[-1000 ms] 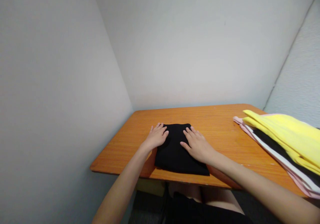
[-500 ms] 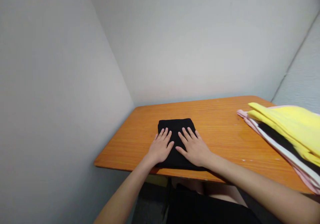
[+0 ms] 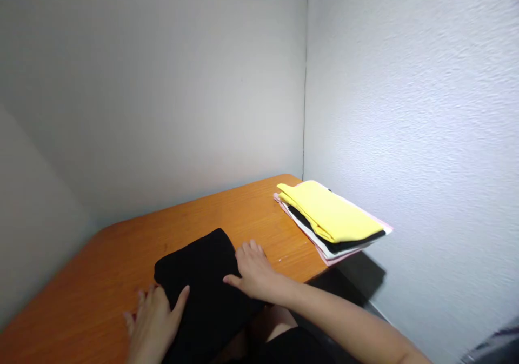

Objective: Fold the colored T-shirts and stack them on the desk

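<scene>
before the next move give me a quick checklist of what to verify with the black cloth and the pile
1. Black folded cloth lies flat on the table: ok, though its near edge hangs over the table's front edge.
2. Left hand on the cloth: ok, it rests at the cloth's left edge, thumb on the fabric.
3. Right hand on the cloth: ok, it rests at the right edge, fingers spread.
4. Either hand gripping the cloth: not ok, both lie open and flat.
5. Folded pile squared up: ok, yellow piece on top; the pile's right part sticks out past the table edge.
6. Bare table between cloth and pile: ok.
</scene>
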Motion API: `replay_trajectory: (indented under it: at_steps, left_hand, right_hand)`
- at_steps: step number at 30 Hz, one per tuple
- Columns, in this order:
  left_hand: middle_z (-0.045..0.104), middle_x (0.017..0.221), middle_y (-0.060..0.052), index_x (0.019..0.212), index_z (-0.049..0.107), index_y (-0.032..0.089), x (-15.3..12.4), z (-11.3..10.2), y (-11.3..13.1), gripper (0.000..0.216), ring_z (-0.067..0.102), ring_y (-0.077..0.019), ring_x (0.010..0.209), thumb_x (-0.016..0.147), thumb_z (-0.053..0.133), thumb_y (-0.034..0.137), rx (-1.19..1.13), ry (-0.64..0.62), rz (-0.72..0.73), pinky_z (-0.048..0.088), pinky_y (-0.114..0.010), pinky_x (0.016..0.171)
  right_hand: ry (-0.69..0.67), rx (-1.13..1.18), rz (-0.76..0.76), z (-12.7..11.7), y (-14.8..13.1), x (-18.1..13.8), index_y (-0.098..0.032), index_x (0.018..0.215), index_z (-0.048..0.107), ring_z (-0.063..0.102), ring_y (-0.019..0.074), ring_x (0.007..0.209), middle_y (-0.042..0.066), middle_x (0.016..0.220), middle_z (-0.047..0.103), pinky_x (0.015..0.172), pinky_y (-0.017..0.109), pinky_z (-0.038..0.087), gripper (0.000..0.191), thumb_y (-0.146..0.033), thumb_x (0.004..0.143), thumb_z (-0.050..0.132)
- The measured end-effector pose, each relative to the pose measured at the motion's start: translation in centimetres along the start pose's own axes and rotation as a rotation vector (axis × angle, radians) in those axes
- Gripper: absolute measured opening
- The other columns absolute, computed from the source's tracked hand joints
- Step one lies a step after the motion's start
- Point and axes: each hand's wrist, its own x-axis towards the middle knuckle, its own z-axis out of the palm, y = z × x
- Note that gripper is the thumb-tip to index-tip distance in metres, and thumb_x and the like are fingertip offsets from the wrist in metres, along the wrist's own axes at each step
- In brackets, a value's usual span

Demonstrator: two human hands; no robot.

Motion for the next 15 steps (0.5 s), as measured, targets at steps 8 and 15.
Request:
replay_trajectory:
  at_steps: [8,15]
  left_hand:
    - [0.06,0.1,-0.01,0.106,0.04,0.021,-1.4,-2.8,10.6,0.043,0.063,-0.0312,0.096,0.077,0.053,0.051,-0.779,-0.006,0.131,0.051,-0.049,0.087]
    - [0.055,0.122,-0.012,0.12,0.027,0.022,2.2,-7.1,26.6,0.054,0.058,-0.0229,0.113,0.081,0.063,0.032,-1.375,-0.099,0.404,0.045,-0.045,0.102]
  right_hand:
    - [0.106,0.341,-0.046,-6.6,4.6,-0.9,-0.019,0.104,0.047,0.059,0.0221,0.085,0.005,0.092,0.06,0.071,0.029,0.042,0.03,-0.025,0.081,0.065]
    - [0.386,0.284,0.091,-21.6,14.9,-1.5,-0.021,0.092,0.049,0.055,0.0188,0.075,-0.001,0.082,0.057,0.067,0.029,0.04,0.031,-0.04,0.076,0.068]
